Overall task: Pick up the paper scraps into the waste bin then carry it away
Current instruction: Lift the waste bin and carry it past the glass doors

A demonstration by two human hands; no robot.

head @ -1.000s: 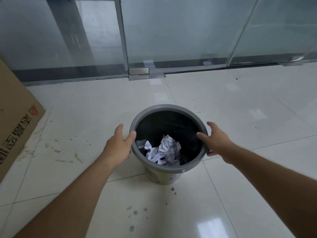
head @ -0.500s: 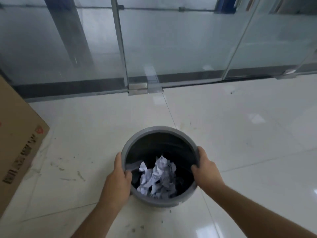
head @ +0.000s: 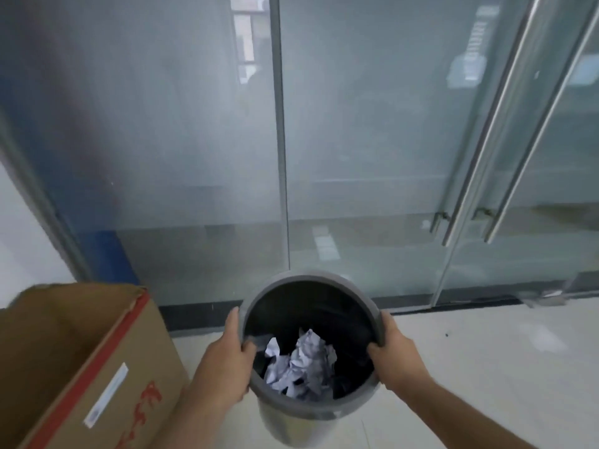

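Observation:
A round grey waste bin [head: 308, 279] with a dark inside is held up off the pale floor, in front of me at the lower middle. Crumpled white paper scraps [head: 301, 364] lie in its bottom. My left hand [head: 227, 361] grips the bin's left rim, thumb inside and fingers outside. My right hand [head: 393, 354] grips the right rim the same way.
A brown cardboard box [head: 74, 361] with red print stands close on the left, near my left arm. Frosted glass panels [head: 201, 157] fill the wall ahead. Glass doors with long steel handles [head: 479, 150] are at the right. Pale tiled floor [head: 486, 351] stretches to the right.
Both hands closed on the rim and lifted the bin off the floor. My view rose and tilted up toward the glass wall, and the box now sits closer on the left.

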